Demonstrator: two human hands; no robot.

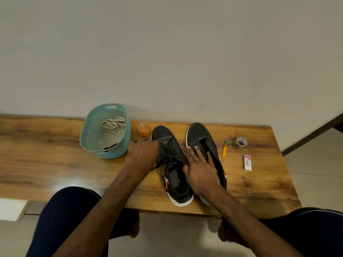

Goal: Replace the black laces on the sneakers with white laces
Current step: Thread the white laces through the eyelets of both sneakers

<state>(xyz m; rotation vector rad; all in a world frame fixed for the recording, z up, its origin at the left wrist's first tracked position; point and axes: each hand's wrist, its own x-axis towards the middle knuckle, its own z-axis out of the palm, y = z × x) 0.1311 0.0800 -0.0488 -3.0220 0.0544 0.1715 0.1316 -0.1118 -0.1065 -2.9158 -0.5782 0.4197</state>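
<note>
A teal basket (87, 134) stands at the back left of the counter (55, 154). It holds a bundle of white laces (113, 124) and a scrap of something black (111, 146) by its near wall. The wooden counter runs along a pale wall (167, 52), with tiled floor (315, 164) to the right.

Two black sneakers sit side by side with toes to the wall. The left sneaker (175, 175) keeps its black laces (169, 150); the right sneaker (200, 134) shows bare eyelets.

The left hand (143, 153) bends over those laces, its fingers (154, 143) curled, and whether they pinch one cannot be told. The right hand (201, 169) lies flat on the right sneaker with fingers (197, 153) spread.

There is also one orange jar (143, 128), one yellow marker (225, 150), one tape roll (241, 142) and one small box (247, 162).
</note>
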